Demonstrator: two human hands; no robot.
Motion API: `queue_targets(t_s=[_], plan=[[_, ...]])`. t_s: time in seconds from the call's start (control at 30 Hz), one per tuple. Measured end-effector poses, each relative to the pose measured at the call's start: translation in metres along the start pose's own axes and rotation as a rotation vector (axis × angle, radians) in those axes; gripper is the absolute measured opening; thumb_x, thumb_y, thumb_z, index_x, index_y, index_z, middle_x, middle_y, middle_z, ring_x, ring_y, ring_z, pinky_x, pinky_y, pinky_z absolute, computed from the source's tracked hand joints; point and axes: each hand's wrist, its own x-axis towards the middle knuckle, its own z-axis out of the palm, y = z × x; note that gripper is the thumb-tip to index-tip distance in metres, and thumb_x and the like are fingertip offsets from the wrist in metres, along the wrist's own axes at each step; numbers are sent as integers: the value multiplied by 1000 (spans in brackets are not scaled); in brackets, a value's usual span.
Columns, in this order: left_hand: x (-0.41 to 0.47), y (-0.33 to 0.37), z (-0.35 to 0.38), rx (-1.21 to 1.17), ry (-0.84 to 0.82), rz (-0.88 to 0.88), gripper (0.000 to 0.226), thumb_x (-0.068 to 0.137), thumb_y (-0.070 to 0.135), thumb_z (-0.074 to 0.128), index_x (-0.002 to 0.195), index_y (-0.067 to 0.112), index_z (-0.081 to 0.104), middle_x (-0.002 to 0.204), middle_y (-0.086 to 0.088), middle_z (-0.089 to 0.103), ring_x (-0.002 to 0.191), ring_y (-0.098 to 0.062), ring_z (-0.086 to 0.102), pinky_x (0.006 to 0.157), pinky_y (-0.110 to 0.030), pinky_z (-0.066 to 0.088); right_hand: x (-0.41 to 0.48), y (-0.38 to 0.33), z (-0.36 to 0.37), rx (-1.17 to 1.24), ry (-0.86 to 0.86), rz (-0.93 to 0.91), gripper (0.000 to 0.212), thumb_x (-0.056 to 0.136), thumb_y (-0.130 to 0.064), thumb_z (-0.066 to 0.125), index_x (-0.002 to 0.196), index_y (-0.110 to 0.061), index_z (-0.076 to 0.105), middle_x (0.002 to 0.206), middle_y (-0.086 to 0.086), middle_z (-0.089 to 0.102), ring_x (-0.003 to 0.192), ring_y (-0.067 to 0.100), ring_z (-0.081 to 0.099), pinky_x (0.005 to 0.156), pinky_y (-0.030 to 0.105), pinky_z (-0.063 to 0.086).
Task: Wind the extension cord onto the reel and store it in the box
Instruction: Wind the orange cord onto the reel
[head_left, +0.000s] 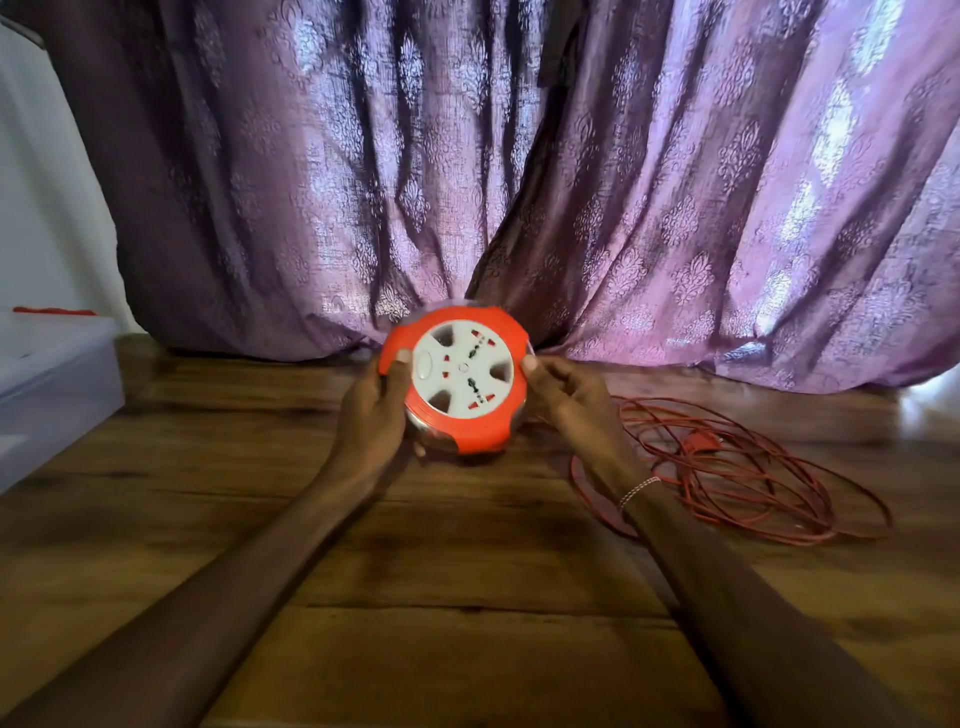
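Observation:
A round orange reel (457, 379) with a white socket face is held tilted above the wooden floor, in front of the curtain. My left hand (376, 410) grips its left rim, thumb on the orange edge. My right hand (563, 389) holds its right rim with the fingertips. The red extension cord (727, 467) lies in loose loops on the floor to the right, behind my right wrist. Its red plug (698, 442) rests in the middle of the loops. One strand runs from the loops towards the reel.
A translucent plastic box (57, 379) with a lid stands at the left edge, something red behind it. A purple patterned curtain (519, 182) hangs along the far side down to the floor. Wooden floor (467, 597) spreads in front of me.

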Motion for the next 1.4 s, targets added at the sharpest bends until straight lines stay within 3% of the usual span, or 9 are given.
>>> queue_targets(t_s=[0.2,0.3,0.43,0.6,0.73,0.93,1.07,1.17,1.4], plan=[[3,19,-5,-150,184,54,35,106,38,45,113,7,62,79,-8,69,52,-10,64,37,-26,48,-7,4,-3,-448,-338,-151,49,93,-69,51,89,-31,81,91,-6,80,89,10,75,84,38,56],[7,16,-14,-72,253,61,38,104,46,47,112,11,62,87,-11,70,58,-14,67,40,-33,54,-10,2,-7,-561,-418,-227,29,96,-46,66,88,-21,80,75,-7,77,62,-3,64,62,26,50],[14,10,-29,48,315,37,47,89,76,47,102,35,63,95,-12,74,83,-40,71,71,-63,58,-14,8,-9,-364,-516,-26,11,97,-10,70,105,-5,75,85,14,79,62,16,75,62,25,58],[14,9,-28,45,302,7,35,99,56,49,102,24,64,85,-10,71,65,-28,67,51,-48,58,-12,9,-7,-521,-237,-234,13,94,-30,72,106,-28,77,95,-15,77,89,-1,72,81,27,56],[10,5,-19,-32,206,-34,32,103,46,49,107,18,64,72,-14,64,43,-24,56,35,-29,46,0,-13,-6,-642,-69,-461,20,95,-30,67,113,-24,74,106,-7,74,95,9,70,87,37,56],[7,6,-20,178,123,56,38,104,46,45,111,12,62,60,-3,65,44,-16,62,42,-33,51,24,-50,20,-1107,-340,-728,46,92,-40,65,138,-33,60,122,0,62,110,27,63,76,46,58],[8,11,-27,423,104,137,28,107,35,42,118,14,57,91,2,67,73,-2,58,62,-15,40,25,-58,36,-1382,-340,-885,52,90,-49,65,141,-46,56,119,-1,63,100,27,68,55,33,41],[13,10,-32,430,117,150,43,104,48,41,125,13,57,106,-8,69,94,-22,63,74,-25,41,23,-58,39,-1408,-275,-929,51,91,-55,59,141,-48,54,112,-4,69,97,26,69,55,31,33],[14,10,-29,419,96,206,36,102,52,42,115,22,57,87,5,66,83,-20,64,74,-35,49,13,-54,52,-1337,-131,-736,67,84,-78,54,143,-45,52,88,7,76,81,37,72,58,35,37]])
